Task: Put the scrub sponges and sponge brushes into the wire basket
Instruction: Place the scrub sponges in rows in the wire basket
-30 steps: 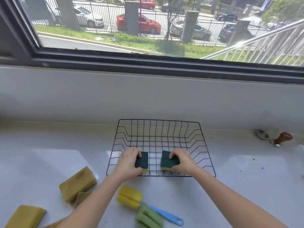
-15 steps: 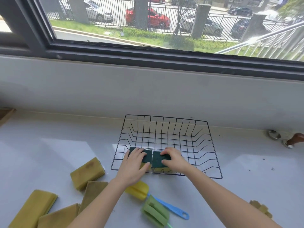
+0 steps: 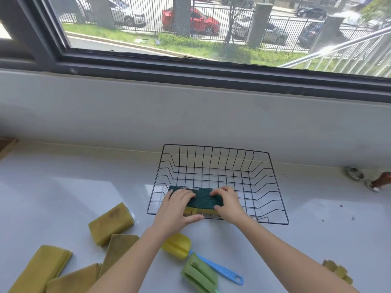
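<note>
A black wire basket (image 3: 273, 187) stands on the white counter. Two green-topped yellow scrub sponges lie side by side at its near left: the left sponge (image 3: 174, 189) and the right sponge (image 3: 208, 200), touching each other. My left hand (image 3: 176, 208) grips the left sponge and my right hand (image 3: 228, 203) grips the right one. In front of the basket lie a yellow sponge brush (image 3: 176, 245) with a blue handle (image 3: 222, 270) and a green sponge brush (image 3: 200, 275). Several yellow sponges lie at the near left, one (image 3: 111, 223) closest to the basket.
A brown-handled metal object (image 3: 378, 182) and a small metal cup (image 3: 354, 173) sit at the back right of the counter. A yellow scrap (image 3: 337, 271) lies at the near right. A grey wall and a window rise behind the basket.
Both hands slid the two green-topped sponges together and to the left inside the basket; they were apart a second ago and now touch. The view shifted left.
</note>
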